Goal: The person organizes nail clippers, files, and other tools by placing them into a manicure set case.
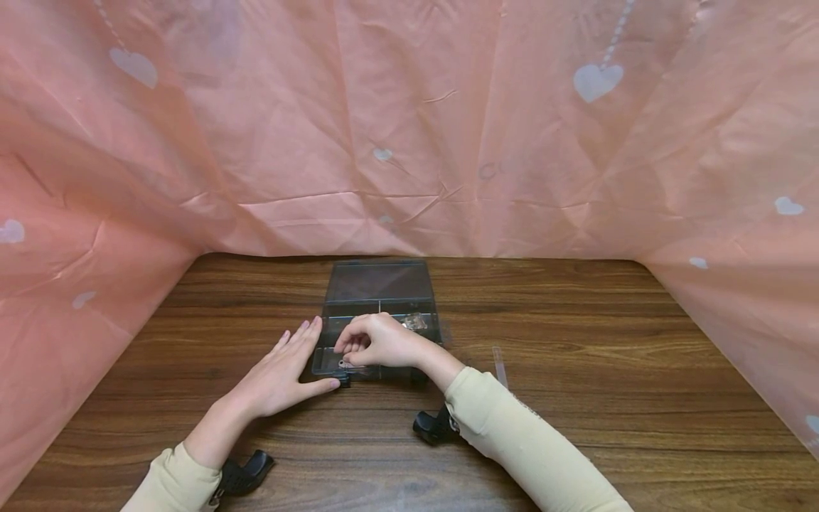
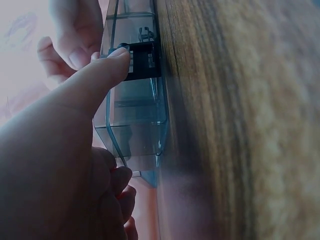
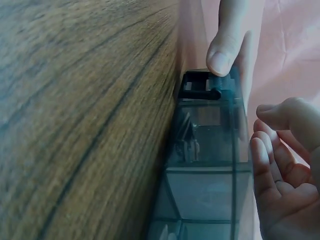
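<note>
A smoky transparent compartment box (image 1: 440, 331) lies on the table with its lid (image 1: 382, 281) laid back behind it. My left hand (image 1: 281, 370) rests along the box's left side, fingers extended, its thumb touching the black latch (image 2: 142, 61) at the front. Over the front left compartment hovers my right hand (image 1: 377, 341), with loosely curled fingers. Nothing shows between those fingers in the right wrist view. A small shiny piece (image 1: 343, 364) lies below the right thumb in that compartment. Clear, glinting pieces (image 1: 414, 321) are in a right-hand compartment, partly hidden by the right hand.
A thin clear strip (image 1: 499, 366) lies on the wooden table (image 1: 576, 370) to the right of the box. Black wrist-worn devices (image 1: 246, 473) extend from both sleeves. A pink curtain with hearts (image 1: 409, 142) encloses the back and sides.
</note>
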The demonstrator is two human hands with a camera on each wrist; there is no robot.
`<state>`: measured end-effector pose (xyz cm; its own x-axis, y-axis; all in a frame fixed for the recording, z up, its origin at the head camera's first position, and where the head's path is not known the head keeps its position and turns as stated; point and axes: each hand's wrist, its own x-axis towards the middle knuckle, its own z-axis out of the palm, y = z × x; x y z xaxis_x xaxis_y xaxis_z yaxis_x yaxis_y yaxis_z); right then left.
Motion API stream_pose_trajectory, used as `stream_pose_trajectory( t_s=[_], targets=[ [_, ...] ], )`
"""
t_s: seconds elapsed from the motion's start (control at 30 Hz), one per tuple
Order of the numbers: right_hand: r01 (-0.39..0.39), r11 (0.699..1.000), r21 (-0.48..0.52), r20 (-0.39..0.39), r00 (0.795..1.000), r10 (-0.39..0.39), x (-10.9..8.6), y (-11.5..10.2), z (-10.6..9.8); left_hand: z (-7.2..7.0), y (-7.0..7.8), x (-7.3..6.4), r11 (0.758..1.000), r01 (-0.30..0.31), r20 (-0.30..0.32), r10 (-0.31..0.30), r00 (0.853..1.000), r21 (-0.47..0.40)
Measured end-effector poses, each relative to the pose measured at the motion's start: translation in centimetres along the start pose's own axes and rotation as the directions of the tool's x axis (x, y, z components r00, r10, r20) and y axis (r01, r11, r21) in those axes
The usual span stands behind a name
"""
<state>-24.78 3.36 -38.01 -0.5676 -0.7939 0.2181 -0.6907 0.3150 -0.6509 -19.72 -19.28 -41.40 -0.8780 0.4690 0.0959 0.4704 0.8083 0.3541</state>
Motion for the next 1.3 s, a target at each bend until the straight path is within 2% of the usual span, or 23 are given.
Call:
stream_pose_trajectory(
  t_s=[0.27,0.7,1.03,1.3],
  targets=[
    [-0.024,1.000,-0.015,-0.021,0.999,0.024,-1.6,0.0,-1.3,0.0,0.1,0.0,1.000,0.002,-0.008,-0.002,1.000,0.002],
    [-0.062,0.993,0.104,-0.070,0.995,0.069,-5.7,1.8,-4.1,0.1,0.0,0.0,1.000,-0.001,-0.008,0.001,1.000,0.007],
    [-0.091,0.982,0.168,-0.115,0.987,0.111,-9.6,3.1,-6.3,0.2,0.1,-0.1,1.000,-0.008,-0.025,0.008,1.000,0.008],
    [-0.192,0.966,0.173,-0.137,0.967,0.216,-13.7,4.4,-7.8,0.2,0.0,-0.1,1.000,-0.009,-0.018,0.010,1.000,0.007]
  ],
)
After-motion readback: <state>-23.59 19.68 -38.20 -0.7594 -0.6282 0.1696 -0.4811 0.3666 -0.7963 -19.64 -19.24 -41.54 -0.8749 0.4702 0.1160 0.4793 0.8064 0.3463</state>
